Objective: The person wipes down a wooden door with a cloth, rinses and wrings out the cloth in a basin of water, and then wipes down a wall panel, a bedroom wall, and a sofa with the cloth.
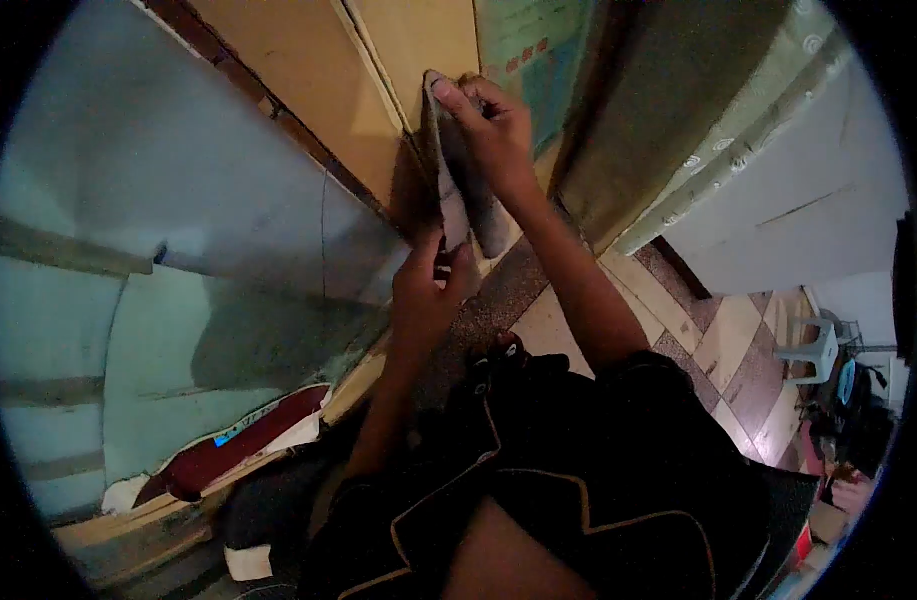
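A grey cloth (452, 208) hangs between my two hands in front of a yellowish wooden panel. My right hand (500, 135) pinches its upper end, with the thumb pressed on the fabric. Lower down, my left hand (425, 285) has its fingers closed on the cloth's bottom part. Another fold of the cloth droops below my right hand. What kind of cloth it is, I cannot make out.
Left stands a surface covered in pale blue-green sheeting (268, 190), torn over a dark red patch (248, 445). A curtain (743, 140) hangs to the right. Beyond it, a light plastic stool (816, 350) stands on the patterned tile floor (713, 345) beside piled items.
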Action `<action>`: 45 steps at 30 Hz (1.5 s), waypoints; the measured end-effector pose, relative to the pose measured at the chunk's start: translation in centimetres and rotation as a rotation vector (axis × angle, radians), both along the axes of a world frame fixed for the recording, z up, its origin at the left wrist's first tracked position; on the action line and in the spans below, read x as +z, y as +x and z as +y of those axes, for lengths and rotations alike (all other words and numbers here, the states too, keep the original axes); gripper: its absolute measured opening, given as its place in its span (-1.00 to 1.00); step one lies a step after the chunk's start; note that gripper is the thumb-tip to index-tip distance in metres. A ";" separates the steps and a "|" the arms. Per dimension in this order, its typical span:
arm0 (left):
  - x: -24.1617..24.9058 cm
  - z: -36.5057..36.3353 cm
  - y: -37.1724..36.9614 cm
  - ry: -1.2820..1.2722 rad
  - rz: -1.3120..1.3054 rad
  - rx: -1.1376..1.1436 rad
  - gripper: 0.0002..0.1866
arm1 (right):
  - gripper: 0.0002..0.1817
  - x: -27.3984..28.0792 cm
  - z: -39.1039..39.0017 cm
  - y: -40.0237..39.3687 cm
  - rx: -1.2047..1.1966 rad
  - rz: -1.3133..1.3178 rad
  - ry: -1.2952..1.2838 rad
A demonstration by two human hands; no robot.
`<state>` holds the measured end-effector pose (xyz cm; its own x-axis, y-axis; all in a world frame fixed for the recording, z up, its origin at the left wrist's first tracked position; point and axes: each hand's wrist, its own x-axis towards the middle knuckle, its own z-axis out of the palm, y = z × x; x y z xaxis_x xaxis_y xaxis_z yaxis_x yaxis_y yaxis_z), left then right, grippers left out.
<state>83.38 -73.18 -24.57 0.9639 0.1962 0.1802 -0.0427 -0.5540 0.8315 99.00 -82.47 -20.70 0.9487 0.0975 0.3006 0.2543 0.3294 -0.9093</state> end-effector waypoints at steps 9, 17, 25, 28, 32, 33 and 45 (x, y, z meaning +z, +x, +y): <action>-5.7 0.2 -3.2 -0.232 0.238 -0.052 -0.59 | -0.69 -2.5 -0.8 -0.7 -0.258 -0.138 -0.359; -5.5 0.9 -4.1 -0.189 0.282 -0.104 -0.68 | -0.62 -2.5 0.1 -1.1 -0.165 -0.078 -0.169; -15.0 0.0 -5.6 -0.175 0.458 -0.313 -0.65 | -0.56 -17.1 -3.8 -4.5 -0.022 0.204 -0.748; -21.5 0.2 -7.5 -0.274 0.461 -0.452 -0.65 | -0.63 -24.3 -9.0 -10.9 -0.104 0.247 -0.753; -18.3 -2.4 -7.8 -0.048 0.467 -0.395 -0.69 | -0.66 -21.2 -17.7 -15.7 -0.155 0.522 -0.444; -17.7 -2.8 -7.2 -0.031 0.464 -0.437 -0.69 | -0.68 -21.7 -20.3 -16.1 -0.171 0.546 -0.493; -8.9 -26.1 10.7 -0.455 0.200 -0.467 -0.65 | -0.60 -11.6 -47.2 -17.3 -0.607 0.767 -0.341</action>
